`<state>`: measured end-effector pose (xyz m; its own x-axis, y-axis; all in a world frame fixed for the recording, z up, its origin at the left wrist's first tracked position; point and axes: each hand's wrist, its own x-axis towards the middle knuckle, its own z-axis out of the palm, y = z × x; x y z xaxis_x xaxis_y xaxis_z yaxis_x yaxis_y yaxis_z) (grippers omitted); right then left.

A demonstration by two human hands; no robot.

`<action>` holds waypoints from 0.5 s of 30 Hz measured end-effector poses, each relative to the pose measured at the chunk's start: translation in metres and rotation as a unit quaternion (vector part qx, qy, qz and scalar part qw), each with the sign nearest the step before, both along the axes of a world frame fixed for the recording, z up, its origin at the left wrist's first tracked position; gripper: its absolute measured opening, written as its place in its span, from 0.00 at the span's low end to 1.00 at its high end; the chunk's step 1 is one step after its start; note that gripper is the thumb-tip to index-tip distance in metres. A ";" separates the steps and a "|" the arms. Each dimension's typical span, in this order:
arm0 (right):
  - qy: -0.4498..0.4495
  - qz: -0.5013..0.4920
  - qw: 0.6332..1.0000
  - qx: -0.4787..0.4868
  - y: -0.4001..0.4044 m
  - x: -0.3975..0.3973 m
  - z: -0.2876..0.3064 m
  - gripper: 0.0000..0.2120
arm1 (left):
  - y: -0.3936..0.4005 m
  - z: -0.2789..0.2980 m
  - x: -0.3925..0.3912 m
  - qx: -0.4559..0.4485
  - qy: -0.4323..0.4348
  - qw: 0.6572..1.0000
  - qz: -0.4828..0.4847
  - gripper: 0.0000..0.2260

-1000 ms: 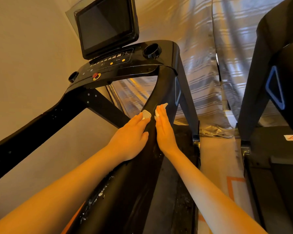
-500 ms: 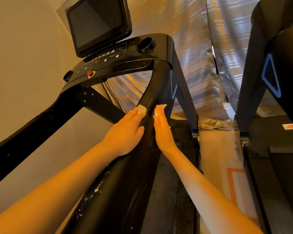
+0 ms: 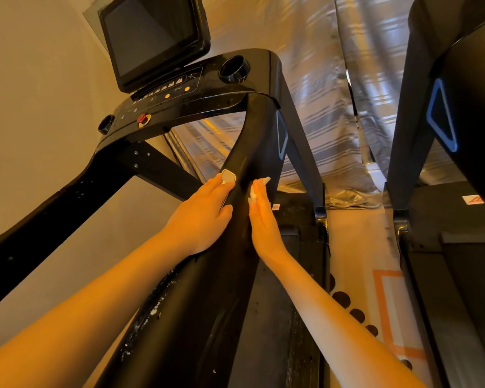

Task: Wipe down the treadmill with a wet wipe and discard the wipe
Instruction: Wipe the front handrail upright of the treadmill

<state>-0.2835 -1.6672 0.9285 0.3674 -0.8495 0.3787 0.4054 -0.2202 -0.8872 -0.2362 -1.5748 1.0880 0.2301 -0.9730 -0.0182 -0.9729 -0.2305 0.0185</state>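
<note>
Two round cup holders sit in the treadmill [image 3: 196, 317] console, a larger one [image 3: 233, 69] right of the screen [image 3: 151, 37] and a smaller one [image 3: 106, 124] at the left end; nothing shows inside either. The left hand [image 3: 200, 219] lies flat, fingers extended, on the black handrail [image 3: 252, 152] just below a pale sensor pad [image 3: 228, 176]. The right hand [image 3: 263, 217], fingers straight, presses the white wet wipe [image 3: 256, 189] against the rail's right edge. Open floor [image 3: 356, 247] separates this machine from a second treadmill [image 3: 459, 208] on the right.
</note>
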 end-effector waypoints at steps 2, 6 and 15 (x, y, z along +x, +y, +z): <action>0.001 0.010 1.000 0.022 0.000 0.003 -0.004 0.22 | -0.002 -0.003 0.003 0.008 0.002 1.000 0.005 0.24; -0.039 0.021 0.986 0.161 -0.010 0.003 -0.025 0.22 | -0.002 -0.005 0.005 0.002 -0.010 1.000 0.000 0.24; 0.039 -0.020 0.999 -0.006 0.026 0.003 0.001 0.20 | -0.004 -0.006 0.005 0.000 -0.007 1.000 0.002 0.24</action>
